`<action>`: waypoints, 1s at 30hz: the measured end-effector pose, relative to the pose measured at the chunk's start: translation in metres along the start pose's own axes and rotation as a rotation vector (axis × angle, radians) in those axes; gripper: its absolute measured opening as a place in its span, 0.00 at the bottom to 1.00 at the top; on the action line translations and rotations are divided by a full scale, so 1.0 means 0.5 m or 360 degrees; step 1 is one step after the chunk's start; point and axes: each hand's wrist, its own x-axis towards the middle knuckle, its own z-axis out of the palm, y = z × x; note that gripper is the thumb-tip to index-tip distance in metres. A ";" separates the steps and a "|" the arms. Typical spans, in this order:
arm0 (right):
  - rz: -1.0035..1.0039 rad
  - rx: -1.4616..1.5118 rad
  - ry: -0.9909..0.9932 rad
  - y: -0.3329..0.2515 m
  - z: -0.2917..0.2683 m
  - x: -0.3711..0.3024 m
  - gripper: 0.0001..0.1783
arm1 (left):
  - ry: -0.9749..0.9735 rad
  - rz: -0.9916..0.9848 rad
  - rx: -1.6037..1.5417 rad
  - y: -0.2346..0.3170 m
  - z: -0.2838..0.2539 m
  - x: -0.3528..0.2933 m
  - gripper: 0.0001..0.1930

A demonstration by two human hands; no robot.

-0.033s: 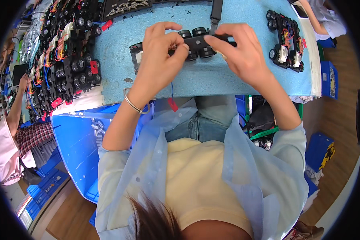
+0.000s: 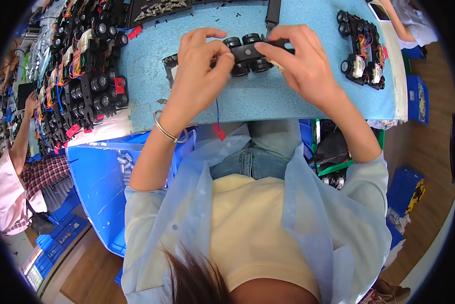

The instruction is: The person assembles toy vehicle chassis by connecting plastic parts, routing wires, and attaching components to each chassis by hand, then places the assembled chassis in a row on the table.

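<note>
Between my hands, over the blue table mat, is a black toy vehicle chassis with its plain underside up and several small black wheels along both sides. My left hand is closed around its left part, thumb and fingers pressed together, hiding much of it. At its right end my right hand grips with thumb and bent fingers. A blue wire with a red tag hangs from the chassis over the table's near edge. Beyond my right fingers lies the tip of a dark strap-like tool.
Stacked wired chassis crowd the table's left side. Two more chassis lie at the right. A black tray of small metal parts is at the back. A blue bin stands below left. Co-workers' arms show at both sides.
Both hands and the chassis have shifted very slightly to the left and up. The grip looks the same.
</note>
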 end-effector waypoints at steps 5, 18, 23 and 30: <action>0.0230 0.0175 -0.0129 0.008 0.044 0.013 0.20 | -0.0072 -0.0033 0.0109 -0.027 -0.014 0.000 0.08; 0.0319 0.0433 -0.0377 0.018 0.087 0.013 0.21 | -0.0026 -0.0148 -0.0094 -0.020 -0.013 -0.016 0.05; 0.0156 0.0310 -0.0520 0.021 0.068 0.028 0.22 | 0.0022 0.0373 0.0376 -0.013 -0.019 -0.015 0.06; 0.0168 0.0549 -0.0635 -0.019 0.036 -0.002 0.21 | -0.0547 0.0822 0.1159 -0.001 -0.027 -0.086 0.10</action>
